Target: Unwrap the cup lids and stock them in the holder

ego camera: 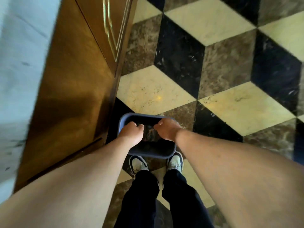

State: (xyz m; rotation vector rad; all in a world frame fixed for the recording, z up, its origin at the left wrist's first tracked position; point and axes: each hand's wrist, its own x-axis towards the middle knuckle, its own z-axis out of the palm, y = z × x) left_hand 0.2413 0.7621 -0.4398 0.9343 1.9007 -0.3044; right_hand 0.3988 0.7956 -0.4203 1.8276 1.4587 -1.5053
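Marble floor (213, 55) fills most of what we see, laid in cream, brown and black diamonds that read as stacked cubes. From nine to twelve o'clock runs a polished wooden panel (79, 71) with carved moulding, and beyond it, at the far left edge, a pale blue-grey surface (19, 63) too blurred for us to name.

Counting what is before us: one bin, two hands, two forearms, two shoes, two dark trouser legs. No cup lids or holder can be made out from our view.

One dark blue rectangular bin (148, 155) with rounded corners sits near six o'clock of centre, just ahead of our toes and hard against the foot of the wooden panel. Its inside is dark; between the hands we see something crumpled and glossy — clear wrap (148, 132), as far as we can tell, though it is small and smeared by motion.

Our left hand (131, 132) is over the bin's left part, fingers curled inward into a loose fist; our right hand (165, 130) mirrors it over the right part, fingers curled too. Both seem to pinch the glossy material stretched between them, but the fingertips are tucked under and we cannot say so firmly.

Below the bin, our two grey-and-white shoes (139, 163) stand side by side — black trousers (141, 203) above them.
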